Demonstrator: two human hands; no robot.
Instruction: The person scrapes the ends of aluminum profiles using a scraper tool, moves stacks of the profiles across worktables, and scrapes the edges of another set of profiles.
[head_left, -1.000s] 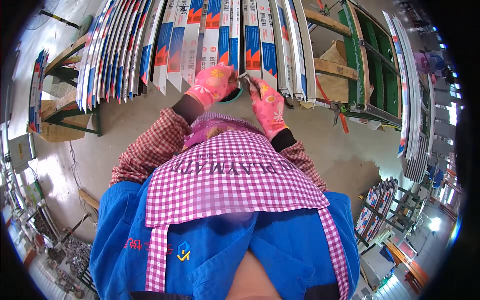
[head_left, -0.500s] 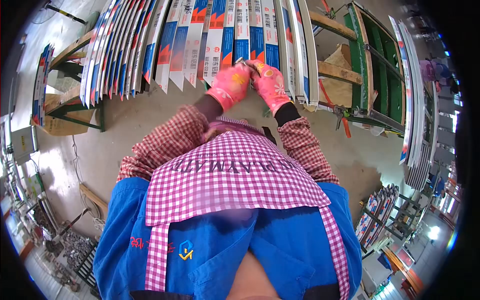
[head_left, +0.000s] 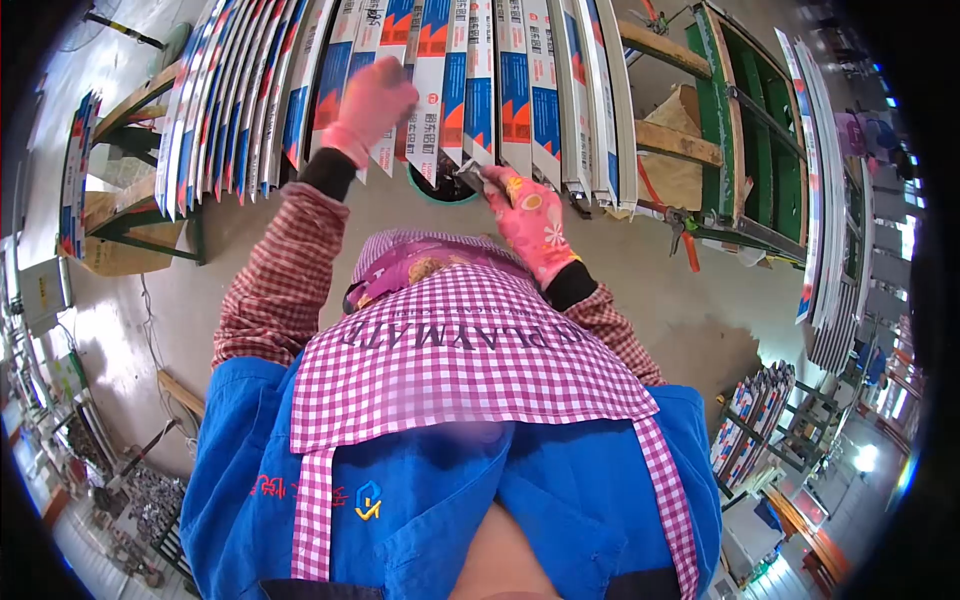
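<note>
My left hand (head_left: 372, 108), in a pink patterned glove, is over the labelled strips (head_left: 428, 125) left of centre; motion blurs its fingers. Pinched between the fingers of my right hand (head_left: 533, 222), in a matching floral glove, is a small grey metal piece (head_left: 470, 178). That piece is right at the near ends of the middle strips. Close beside it, partly hidden under the strip ends, shows a dark round container (head_left: 443, 195) with a green rim. The strips lie side by side, with white, blue and orange printed film and angled near ends.
A green metal frame (head_left: 712, 120) with wooden bars stands at the right, with a red-handled clamp (head_left: 686, 240) below. On the left is another wooden-topped stand (head_left: 130, 218). More strips (head_left: 755, 415) are stacked at the lower right. A cable (head_left: 150, 325) runs over the left floor.
My hands were together at the strip ends; the left has moved up and left, away from the right. My right hand has come slightly nearer my body, and the round container now shows.
</note>
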